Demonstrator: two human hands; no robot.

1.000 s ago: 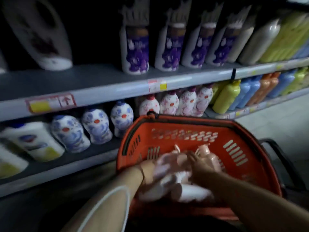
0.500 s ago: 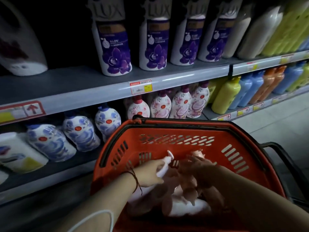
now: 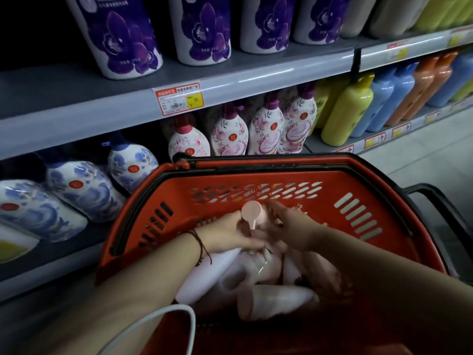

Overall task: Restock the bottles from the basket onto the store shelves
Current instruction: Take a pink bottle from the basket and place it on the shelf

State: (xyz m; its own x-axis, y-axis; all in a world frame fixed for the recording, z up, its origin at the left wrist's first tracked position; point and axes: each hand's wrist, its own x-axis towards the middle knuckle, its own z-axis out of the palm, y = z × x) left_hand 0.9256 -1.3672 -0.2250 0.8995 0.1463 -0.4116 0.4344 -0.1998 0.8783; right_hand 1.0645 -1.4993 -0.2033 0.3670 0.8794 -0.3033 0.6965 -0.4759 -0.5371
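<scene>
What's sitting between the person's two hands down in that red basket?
In the head view, a pale pink pump bottle stands between the left hand and right hand, both touching it, inside the red basket. More pink bottles lie beneath.

both hands (image 3: pixel 230 237) apparently curled, gripping

Take the price tag (image 3: pixel 180 101) on the upper shelf (image 3: pixel 76 108) as your mark: purple-flowered bottles (image 3: pixel 122 39) stand above it, pink floral bottles (image 3: pixel 266 129) stand below on the lower shelf (image 3: pixel 64 249), and blue-patterned bottles (image 3: pixel 84 188) lie lower left.
</scene>
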